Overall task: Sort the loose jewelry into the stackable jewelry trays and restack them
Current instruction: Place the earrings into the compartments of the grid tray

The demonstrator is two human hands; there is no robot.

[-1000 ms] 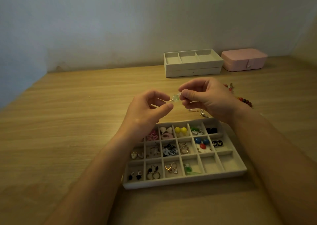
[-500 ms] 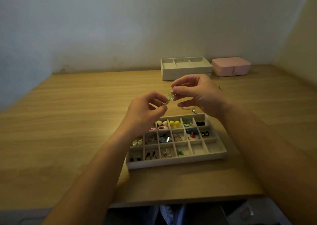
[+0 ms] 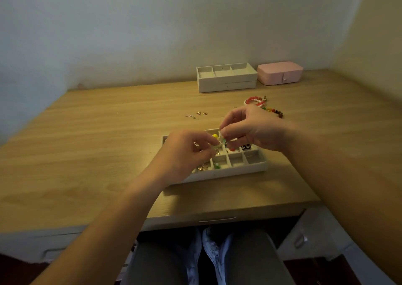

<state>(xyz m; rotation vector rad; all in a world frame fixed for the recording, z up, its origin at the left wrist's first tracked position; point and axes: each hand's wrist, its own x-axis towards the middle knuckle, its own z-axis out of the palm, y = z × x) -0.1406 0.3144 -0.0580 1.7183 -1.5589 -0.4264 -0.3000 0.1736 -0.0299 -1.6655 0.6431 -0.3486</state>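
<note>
- Pinching a small pale earring (image 3: 220,142) between both hands: my left grip (image 3: 186,152) has thumb and finger closed on its lower end, and my right grip (image 3: 254,130) nips the upper end. It hangs just above the far rows of the tray (image 3: 239,169).
- The earring is tiny and blurred here, so I cannot tell whether it is one piece or two that I am fitting together.
- First risk: it slips while I part it or pass it across. I judge it would bounce into a wrong cell among the sorted pieces, or skip over the rim onto the bench (image 3: 87,143) and roll off the near edge.
- Second risk: my left wrist hangs low over the near-left cells. A careless drag there could flick the gold rings (image 3: 203,167) out or shove the tray.
- Third risk: tugging too hard from both ends could bend a thin hook or post.
- Not yet sorted: loose earrings (image 3: 195,115) lie on the bench beyond the tray, and bracelets (image 3: 258,103) lie just past my right hand. Reaching over them in haste could scatter them.
- Two stacked trays (image 3: 226,78) stand by the wall, just beside a pink box (image 3: 280,72).
- Writing: none that I can read. The black studs (image 3: 245,147) carry white marks too small to make out, and the pink box shows only a snap and no brand.
</note>
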